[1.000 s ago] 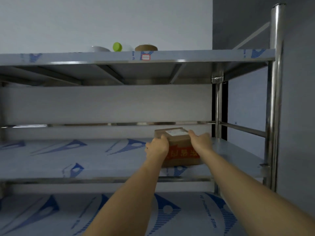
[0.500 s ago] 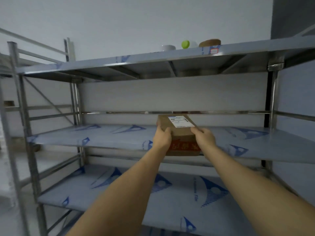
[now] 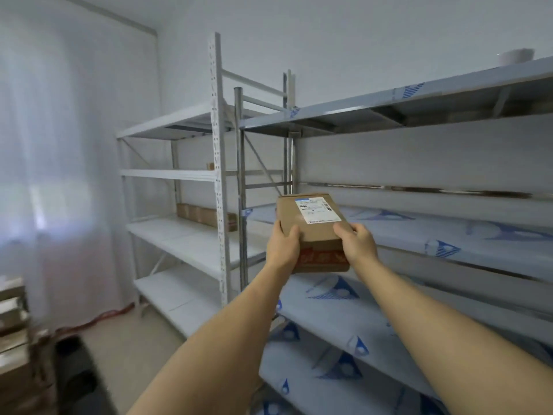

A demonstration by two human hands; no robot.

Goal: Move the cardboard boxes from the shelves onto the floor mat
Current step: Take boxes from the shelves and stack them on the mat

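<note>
Compared with the earlier frame, the small cardboard box (image 3: 311, 232) is carried clear of the steel shelf (image 3: 449, 235) and swung leftward. It is held in the air by both hands: left hand (image 3: 282, 245) and right hand (image 3: 357, 245) are each curled around a side. A long carton (image 3: 206, 215) is seen on the white rack (image 3: 191, 235). Stacked boxes (image 3: 15, 339) appear blurred at lower left; a dark floor mat (image 3: 77, 378) is judged beside them. Placement is not yet done.

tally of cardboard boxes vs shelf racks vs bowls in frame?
Cardboard boxes: 2, the held box, gripped by left hand and right hand, and a long box on the white rack.
Shelf racks: 2, white rack and steel rack.
Bowls: 1, white bowl.
Total: 5
</note>
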